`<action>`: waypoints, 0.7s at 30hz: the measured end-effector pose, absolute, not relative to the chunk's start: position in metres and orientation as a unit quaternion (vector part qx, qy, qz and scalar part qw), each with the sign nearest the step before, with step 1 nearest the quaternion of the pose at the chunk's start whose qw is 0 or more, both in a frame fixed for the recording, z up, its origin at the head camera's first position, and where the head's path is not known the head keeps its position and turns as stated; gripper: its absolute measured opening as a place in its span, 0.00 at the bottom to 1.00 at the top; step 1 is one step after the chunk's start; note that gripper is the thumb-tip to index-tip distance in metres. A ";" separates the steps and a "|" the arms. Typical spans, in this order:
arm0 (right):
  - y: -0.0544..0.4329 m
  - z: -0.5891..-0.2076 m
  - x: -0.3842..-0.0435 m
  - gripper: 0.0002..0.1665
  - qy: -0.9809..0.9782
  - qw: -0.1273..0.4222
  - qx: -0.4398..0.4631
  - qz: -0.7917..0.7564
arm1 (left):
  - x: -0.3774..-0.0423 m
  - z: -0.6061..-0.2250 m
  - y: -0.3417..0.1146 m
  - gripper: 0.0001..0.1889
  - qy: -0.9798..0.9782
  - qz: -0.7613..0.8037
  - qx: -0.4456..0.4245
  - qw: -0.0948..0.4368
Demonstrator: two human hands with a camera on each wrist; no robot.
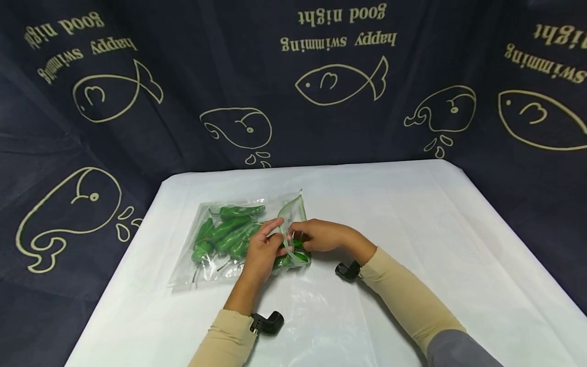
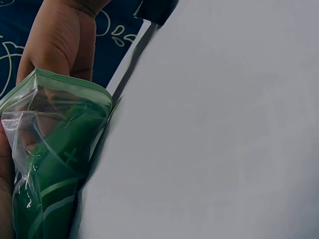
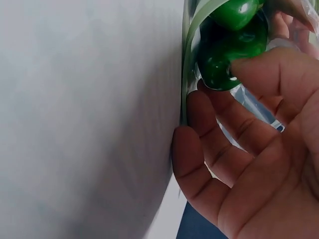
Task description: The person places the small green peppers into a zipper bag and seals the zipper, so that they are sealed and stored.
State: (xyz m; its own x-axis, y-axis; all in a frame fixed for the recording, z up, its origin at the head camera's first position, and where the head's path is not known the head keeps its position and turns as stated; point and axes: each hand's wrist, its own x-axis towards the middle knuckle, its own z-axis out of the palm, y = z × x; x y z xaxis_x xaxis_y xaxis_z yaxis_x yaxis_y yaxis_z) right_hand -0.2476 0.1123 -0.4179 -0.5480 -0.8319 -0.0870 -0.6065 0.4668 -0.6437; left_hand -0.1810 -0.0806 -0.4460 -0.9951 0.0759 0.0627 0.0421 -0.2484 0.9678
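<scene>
A clear zip bag with a green-edged mouth lies flat, several green peppers inside it. My left hand grips the bag beside its mouth, which stands open toward the right. Fingers of my right hand reach into that mouth. In the right wrist view, the right thumb presses a shiny green pepper and the other fingers curl beneath its end. The left wrist view shows the right hand entering past the green zip strip, fingers partly visible through the plastic.
A white-covered table extends around the bag, with more of its surface to the right. Behind it hangs a dark cloth printed with fish and whales. Each wrist wears a small black camera.
</scene>
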 end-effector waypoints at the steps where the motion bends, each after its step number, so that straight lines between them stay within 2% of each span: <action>1: 0.112 -0.418 -0.248 0.23 0.833 0.200 -0.431 -0.284 | -0.181 -0.446 -0.081 0.24 0.613 0.788 0.051 0.010; 11: 0.110 -0.417 -0.250 0.23 0.840 0.202 -0.421 -0.276 | -0.181 -0.446 -0.082 0.24 0.615 0.787 0.052 0.008; 21: 0.109 -0.418 -0.251 0.16 0.838 0.202 -0.429 -0.271 | -0.180 -0.445 -0.082 0.24 0.616 0.787 0.049 0.012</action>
State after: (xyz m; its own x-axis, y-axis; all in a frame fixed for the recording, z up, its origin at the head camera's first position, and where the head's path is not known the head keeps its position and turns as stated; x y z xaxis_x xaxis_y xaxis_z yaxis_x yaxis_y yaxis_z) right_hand -0.2509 0.1088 -0.4176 -0.5508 -0.8279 -0.1058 -0.6092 0.4855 -0.6270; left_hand -0.1801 -0.0816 -0.4449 -0.9950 0.0785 0.0622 0.0415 -0.2419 0.9694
